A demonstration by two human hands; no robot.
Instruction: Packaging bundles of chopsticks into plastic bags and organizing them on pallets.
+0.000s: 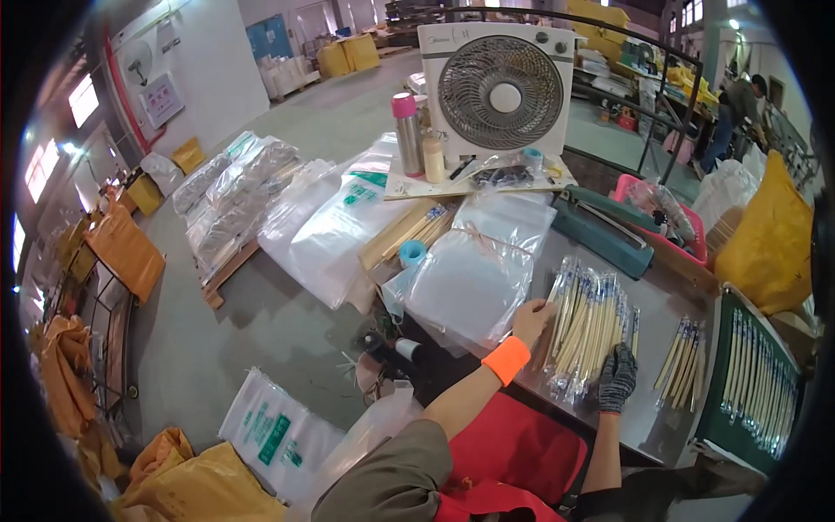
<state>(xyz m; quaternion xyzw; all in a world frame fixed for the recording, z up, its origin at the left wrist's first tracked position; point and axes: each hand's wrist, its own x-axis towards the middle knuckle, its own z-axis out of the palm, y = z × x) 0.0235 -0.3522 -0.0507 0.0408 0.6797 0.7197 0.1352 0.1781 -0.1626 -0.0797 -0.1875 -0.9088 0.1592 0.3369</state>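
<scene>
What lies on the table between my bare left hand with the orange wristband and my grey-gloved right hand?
In the head view, the pile of clear packets of pale chopsticks lies between the left hand and right hand, both resting against it.

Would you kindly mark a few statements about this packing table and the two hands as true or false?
1. The right hand wears a dark knit glove. True.
2. The left hand is gloved too. False: it is bare, with an orange wristband.
3. Both hands rest at the pile of bagged chopsticks. True.
4. The box fan lies flat on the floor. False: it stands upright on the table.
5. The flask has a pink cap. True.
</scene>
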